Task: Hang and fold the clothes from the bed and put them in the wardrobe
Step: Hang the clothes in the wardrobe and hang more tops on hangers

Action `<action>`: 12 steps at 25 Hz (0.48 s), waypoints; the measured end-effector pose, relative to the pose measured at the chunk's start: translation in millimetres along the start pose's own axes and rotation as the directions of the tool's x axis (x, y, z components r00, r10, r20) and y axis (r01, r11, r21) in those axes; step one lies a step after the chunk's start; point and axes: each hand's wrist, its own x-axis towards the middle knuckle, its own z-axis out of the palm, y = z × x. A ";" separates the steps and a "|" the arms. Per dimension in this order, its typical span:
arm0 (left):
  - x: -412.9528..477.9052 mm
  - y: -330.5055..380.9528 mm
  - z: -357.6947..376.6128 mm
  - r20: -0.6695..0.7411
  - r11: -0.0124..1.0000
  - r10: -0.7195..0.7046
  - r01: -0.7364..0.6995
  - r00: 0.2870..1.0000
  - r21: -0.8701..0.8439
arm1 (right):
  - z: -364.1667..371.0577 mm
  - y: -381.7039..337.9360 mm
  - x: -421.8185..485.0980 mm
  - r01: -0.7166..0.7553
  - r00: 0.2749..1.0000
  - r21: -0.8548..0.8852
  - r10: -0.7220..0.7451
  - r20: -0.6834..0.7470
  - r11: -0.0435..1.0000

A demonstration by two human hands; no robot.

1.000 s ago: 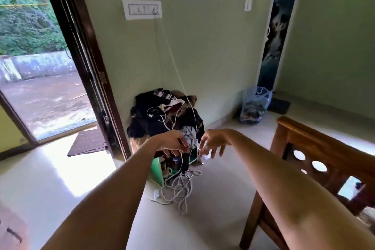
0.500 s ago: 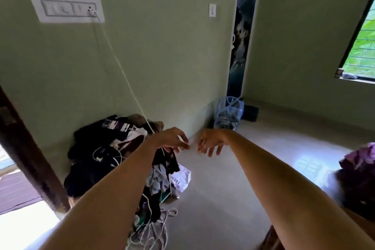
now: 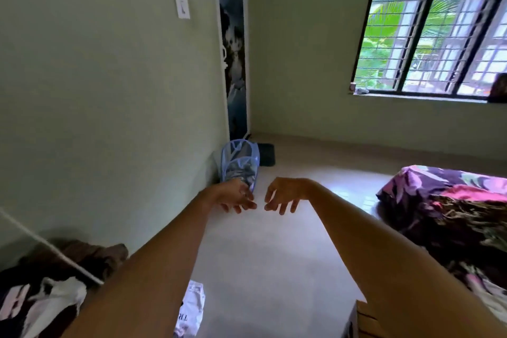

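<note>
Both hands are held out over the floor [image 3: 274,261], the left hand [image 3: 236,196] and the right hand [image 3: 285,195] a little apart, fingers drooping loosely, nothing gripped; just behind the left hand a blue mesh basket [image 3: 241,156] is set against the wall, a dark mat [image 3: 266,155] beside it; the bed [image 3: 439,186], covered in purple flowered cloth, is seen at the right; a heap of clothes [image 3: 41,296] lies at the lower left, crossed by a white cable [image 3: 49,247].

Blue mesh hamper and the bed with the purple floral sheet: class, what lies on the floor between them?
In the head view, a dark mat sits beside the hamper; the floor from there to the bed is bare.
</note>
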 end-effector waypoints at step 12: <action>257.2 147.3 -3.4 0.372 0.921 0.266 -0.348 0.889 0.174 | -127.9 170.0 56.3 -0.319 0.906 0.408 0.402 -0.136 0.856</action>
